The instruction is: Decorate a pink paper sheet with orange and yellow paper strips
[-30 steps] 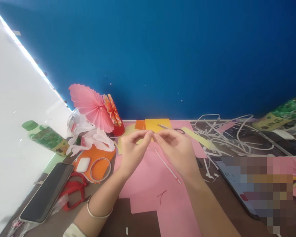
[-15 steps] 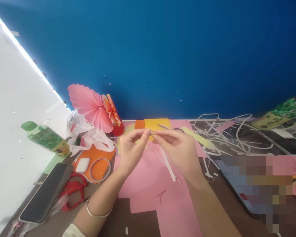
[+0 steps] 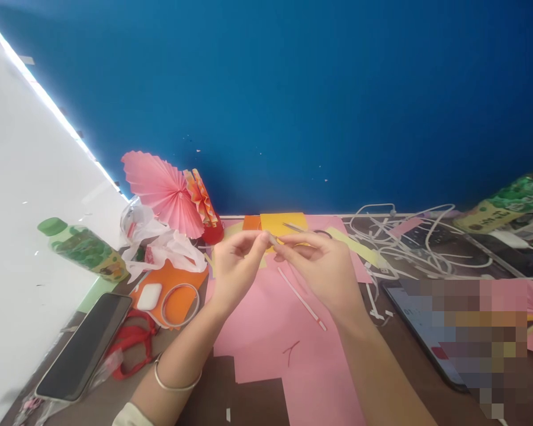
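My left hand (image 3: pixel 238 264) and my right hand (image 3: pixel 318 269) meet fingertip to fingertip above the pink paper (image 3: pixel 266 322). Both are closed in a pinch on a small, thin pale strip (image 3: pixel 273 239), mostly covered by the fingers. A narrow white strip with a red mark near its end (image 3: pixel 302 297) lies on the paper below my right hand. Nearer me on the same paper is a thin dark-red thread (image 3: pixel 291 350). Just beyond my right hand rest scissors (image 3: pixel 295 227), their handle partly hidden.
At left stand a pink paper fan (image 3: pixel 162 192) and a green bottle (image 3: pixel 86 248). A phone (image 3: pixel 84 346), red ribbon (image 3: pixel 135 343) and orange paper (image 3: pixel 177 281) lie nearby. Tangled white cables (image 3: pixel 430 248) and another phone (image 3: pixel 426 331) are at right.
The broad white strip that hung below my right hand no longer shows there. My fingertips have shifted slightly, and a little more of the pale strip shows between them.
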Demonstrator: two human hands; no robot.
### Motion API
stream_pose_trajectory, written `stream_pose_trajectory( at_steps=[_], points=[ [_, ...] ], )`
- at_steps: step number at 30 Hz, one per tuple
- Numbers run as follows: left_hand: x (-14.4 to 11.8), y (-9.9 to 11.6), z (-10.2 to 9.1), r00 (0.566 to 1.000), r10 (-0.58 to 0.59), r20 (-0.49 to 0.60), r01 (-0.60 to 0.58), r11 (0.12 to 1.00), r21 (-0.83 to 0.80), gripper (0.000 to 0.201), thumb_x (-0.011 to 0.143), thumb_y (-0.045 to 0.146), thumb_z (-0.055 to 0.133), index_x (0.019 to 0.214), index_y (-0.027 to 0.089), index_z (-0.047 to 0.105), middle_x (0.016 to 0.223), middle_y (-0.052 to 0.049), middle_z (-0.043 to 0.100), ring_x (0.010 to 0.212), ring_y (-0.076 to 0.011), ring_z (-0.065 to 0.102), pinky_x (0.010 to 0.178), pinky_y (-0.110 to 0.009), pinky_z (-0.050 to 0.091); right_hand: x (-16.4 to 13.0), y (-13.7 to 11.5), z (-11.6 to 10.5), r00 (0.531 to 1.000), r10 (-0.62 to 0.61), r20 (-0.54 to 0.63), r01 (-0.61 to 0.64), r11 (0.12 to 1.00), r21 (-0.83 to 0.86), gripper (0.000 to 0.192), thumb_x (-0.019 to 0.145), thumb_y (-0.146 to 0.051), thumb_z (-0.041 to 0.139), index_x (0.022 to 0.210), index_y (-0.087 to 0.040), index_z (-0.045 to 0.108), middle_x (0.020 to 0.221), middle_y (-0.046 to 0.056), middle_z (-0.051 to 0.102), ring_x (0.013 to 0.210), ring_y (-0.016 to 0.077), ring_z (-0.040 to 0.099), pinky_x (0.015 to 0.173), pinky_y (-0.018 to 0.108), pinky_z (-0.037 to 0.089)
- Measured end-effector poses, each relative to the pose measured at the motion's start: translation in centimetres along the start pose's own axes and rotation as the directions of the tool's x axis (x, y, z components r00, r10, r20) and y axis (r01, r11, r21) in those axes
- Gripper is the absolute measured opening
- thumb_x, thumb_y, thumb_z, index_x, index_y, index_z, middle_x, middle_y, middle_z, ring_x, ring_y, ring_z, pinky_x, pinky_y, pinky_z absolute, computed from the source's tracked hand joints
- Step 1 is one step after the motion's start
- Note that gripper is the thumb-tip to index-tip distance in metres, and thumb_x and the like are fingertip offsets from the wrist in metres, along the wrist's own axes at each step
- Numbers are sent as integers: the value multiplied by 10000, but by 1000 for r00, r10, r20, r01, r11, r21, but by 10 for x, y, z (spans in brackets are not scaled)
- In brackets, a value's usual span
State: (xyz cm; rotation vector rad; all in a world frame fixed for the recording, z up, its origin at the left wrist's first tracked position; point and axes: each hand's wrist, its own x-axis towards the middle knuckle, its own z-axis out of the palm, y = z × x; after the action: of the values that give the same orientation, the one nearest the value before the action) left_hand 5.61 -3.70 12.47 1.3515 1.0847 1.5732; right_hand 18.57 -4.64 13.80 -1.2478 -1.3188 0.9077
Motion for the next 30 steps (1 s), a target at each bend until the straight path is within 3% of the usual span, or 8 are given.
stream_pose_trajectory(
  at_steps=[11, 15, 18, 22, 30],
  points=[
    [0, 1, 0, 999, -25, 20, 26, 998, -60, 221, 779, 353, 607, 752, 151, 690, 733, -54, 698, 664, -149, 662, 690, -281, 555, 0, -3, 1, 1000, 5, 25, -5, 1000, 5, 351, 671, -509, 660, 764, -172, 692, 753, 64, 698, 591, 195, 662, 602, 345, 551],
    [1, 0, 0, 998, -42, 52, 45, 996, -70, 180, 712, 316, 680, 822, 176, 707, 888, -76, 691, 841, -187, 655, 733, -288, 537, 0, -4, 1, 1000, -13, 14, 13, 1000, -2, 366, 655, -529, 664, 751, -177, 695, 740, 64, 691, 579, 194, 657, 570, 331, 545],
    [2, -1, -1, 999, -24, 47, 26, 999, -33, 135, 716, 306, 675, 703, 176, 708, 930, -78, 681, 934, -204, 629, 776, -286, 519, -1, -6, 0, 999, 1, 38, -1, 1000, -3, 352, 657, -514, 670, 762, -180, 697, 762, 63, 694, 588, 192, 659, 597, 343, 551],
    [3, 1, -3, 998, -51, 34, 54, 996, -75, 177, 753, 335, 639, 743, 165, 689, 744, -46, 688, 784, -178, 657, 770, -304, 529, -2, -7, -1, 995, 60, 82, -59, 998, -10, 333, 661, -479, 682, 804, -178, 698, 841, 69, 699, 613, 198, 669, 630, 359, 561],
    [4, 1, -3, 996, -73, 48, 78, 987, -137, 214, 749, 356, 644, 771, 144, 663, 737, -47, 692, 671, -162, 668, 705, -313, 575, -1, -8, -3, 992, 91, 87, -86, 995, -58, 339, 686, -468, 663, 839, -167, 697, 840, 78, 704, 648, 209, 675, 659, 369, 562]
  ],
)
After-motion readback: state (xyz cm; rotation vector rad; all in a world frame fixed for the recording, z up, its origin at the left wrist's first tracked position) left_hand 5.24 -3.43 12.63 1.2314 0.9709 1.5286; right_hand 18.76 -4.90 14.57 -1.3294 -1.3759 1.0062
